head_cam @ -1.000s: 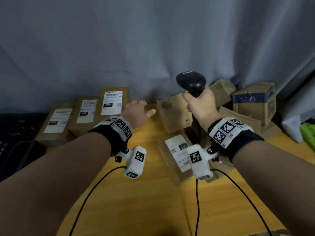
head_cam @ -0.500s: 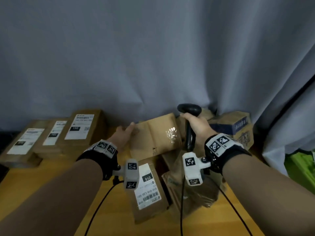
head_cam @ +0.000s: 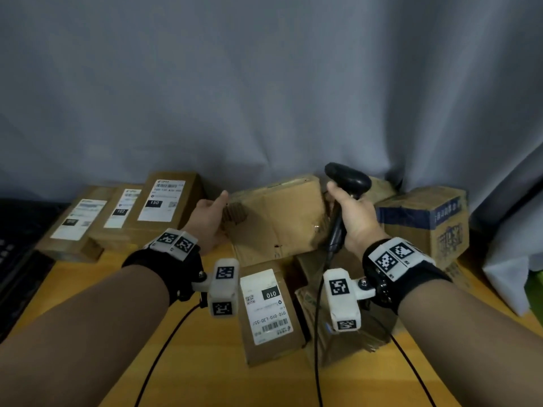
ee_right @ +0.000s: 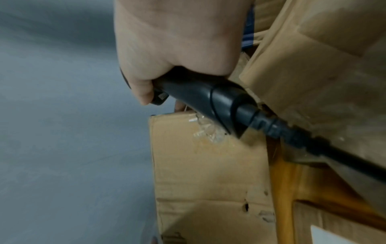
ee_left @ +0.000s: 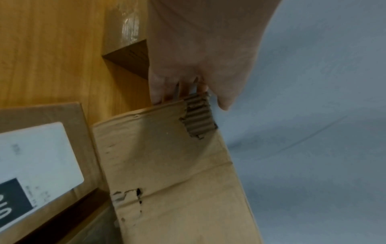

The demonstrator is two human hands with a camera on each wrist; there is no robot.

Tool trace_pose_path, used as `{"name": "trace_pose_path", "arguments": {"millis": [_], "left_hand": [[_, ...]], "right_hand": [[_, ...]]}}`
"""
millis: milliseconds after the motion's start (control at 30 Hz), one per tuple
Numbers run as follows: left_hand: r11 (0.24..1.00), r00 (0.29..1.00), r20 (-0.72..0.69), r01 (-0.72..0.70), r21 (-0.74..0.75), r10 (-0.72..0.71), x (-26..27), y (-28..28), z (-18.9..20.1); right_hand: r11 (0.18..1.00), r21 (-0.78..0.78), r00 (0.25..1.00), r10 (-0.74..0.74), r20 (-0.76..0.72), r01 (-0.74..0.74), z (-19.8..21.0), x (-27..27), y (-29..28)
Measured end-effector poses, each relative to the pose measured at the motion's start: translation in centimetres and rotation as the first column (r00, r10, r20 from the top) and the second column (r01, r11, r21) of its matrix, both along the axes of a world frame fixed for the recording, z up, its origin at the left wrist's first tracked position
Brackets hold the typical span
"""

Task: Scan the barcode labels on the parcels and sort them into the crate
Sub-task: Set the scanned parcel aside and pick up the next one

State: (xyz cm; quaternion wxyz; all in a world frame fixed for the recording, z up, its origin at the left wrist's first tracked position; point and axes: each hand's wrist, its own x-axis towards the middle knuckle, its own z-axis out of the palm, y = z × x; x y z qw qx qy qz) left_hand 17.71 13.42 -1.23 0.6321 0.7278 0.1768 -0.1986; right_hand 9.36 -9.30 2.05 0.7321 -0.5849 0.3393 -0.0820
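Note:
A plain tilted cardboard parcel with a torn corner leans at the back of the wooden table. My left hand holds its upper left corner. The fingers reach behind the edge and the thumb lies over the top. My right hand grips a black barcode scanner by its handle, just right of that parcel. A flat parcel labelled 010 lies in front, between my wrists.
Three labelled parcels sit in a row at the back left. A box with blue tape and more brown boxes crowd the right. A white bag lies far right, a dark object far left, a grey curtain behind.
My left hand has moved from above the table onto the tilted parcel's left corner. My right hand has lowered the scanner beside the parcel's right edge. The head view has tilted up.

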Motion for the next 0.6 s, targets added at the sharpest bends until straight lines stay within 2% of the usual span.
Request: {"name": "trace_pose_path", "arguments": {"millis": [133,333,433,600], "left_hand": [[0.999,0.997,0.067,-0.032,0.002,0.032,-0.1,2.5,1.0],[0.979,0.968,0.15,0.204,-0.016,-0.2,-1.4,6.2,1.9],[0.973,0.954,0.192,0.229,0.032,-0.231,-2.2,8.3,1.5],[0.971,0.965,0.11,0.24,-0.02,-0.236,-3.2,10.1,1.5]], "right_hand": [[0.998,-0.049,0.997,-0.038,0.062,0.041,0.9,-0.9,2.3],[0.995,-0.079,0.997,-0.058,0.057,0.063,0.3,-2.2,5.9],[0.994,-0.045,0.993,-0.102,0.058,0.104,-0.3,-3.1,7.3],[0.989,0.034,0.99,-0.143,0.014,0.142,-0.8,-5.4,8.9]]}}
